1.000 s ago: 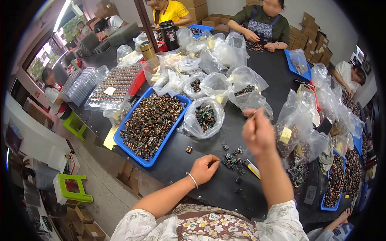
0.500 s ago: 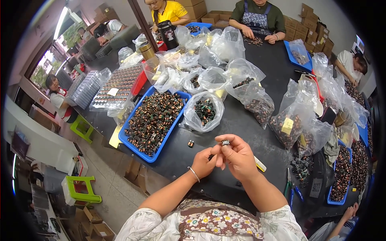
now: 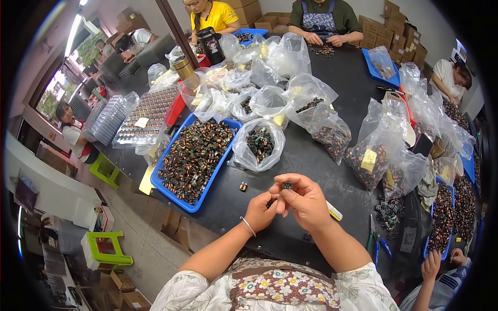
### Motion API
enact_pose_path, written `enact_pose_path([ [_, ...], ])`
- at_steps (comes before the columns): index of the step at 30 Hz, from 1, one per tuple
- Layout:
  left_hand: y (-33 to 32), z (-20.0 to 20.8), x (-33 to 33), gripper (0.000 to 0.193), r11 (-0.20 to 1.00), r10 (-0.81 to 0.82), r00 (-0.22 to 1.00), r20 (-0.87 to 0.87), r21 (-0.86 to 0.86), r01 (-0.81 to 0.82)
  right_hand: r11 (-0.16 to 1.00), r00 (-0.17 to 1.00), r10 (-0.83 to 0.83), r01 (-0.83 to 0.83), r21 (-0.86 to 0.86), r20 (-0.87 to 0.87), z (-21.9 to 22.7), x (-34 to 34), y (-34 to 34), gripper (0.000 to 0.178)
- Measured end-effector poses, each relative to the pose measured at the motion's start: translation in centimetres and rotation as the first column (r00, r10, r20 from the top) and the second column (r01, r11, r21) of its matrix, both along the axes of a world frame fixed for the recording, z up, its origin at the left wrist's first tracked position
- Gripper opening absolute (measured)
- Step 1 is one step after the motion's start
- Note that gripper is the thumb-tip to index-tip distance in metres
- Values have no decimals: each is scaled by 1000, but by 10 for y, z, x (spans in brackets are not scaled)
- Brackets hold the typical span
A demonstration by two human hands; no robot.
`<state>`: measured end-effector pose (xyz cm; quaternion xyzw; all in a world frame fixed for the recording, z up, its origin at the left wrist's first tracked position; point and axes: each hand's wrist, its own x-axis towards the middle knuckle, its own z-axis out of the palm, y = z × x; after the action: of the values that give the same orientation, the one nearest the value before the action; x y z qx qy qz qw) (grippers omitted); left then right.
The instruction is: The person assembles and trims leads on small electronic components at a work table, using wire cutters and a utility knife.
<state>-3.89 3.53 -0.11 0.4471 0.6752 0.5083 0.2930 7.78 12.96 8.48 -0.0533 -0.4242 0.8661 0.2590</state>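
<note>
Near the front edge of the surface (image 3: 337,75), a small component (image 3: 287,185) is pinched by the right hand (image 3: 307,206) and a half-hidden dark piece (image 3: 271,202) is gripped by the left hand (image 3: 259,213)

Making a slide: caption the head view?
Right hand holding a dark part beside the left hand, blue tray further left.

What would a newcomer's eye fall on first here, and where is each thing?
The blue tray heaped with small copper-and-black parts stands out, left of centre on the black table. Beyond it, clear plastic bags cluster toward the upper middle. Nearer, the right hand pinches a small dark part beside the left hand.
</note>
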Motion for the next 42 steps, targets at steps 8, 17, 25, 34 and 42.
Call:
enact_pose_path([
  [8,-2,6,0,12,1000,1,1000,-11,-2,-1,1000,999,3,-4,6,43,-2,-1,-1,22],
  [17,-1,6,0,10,1000,15,996,-84,-10,-16,1000,999,7,-7,4,49,-5,-1,2,24],
  [25,1,3,0,9,999,30,998,-60,30,-28,1000,997,5,-3,-20,81,-6,-3,4,26],
  [34,10,13,-23,12,999,-25,910,414,-9,31,999,990,-43,39,34,133,-8,0,6,26],
  [42,78,86,-63,10,965,132,959,-251,252,-67,985,972,-109,78,153,207,1,1,12,25],
])
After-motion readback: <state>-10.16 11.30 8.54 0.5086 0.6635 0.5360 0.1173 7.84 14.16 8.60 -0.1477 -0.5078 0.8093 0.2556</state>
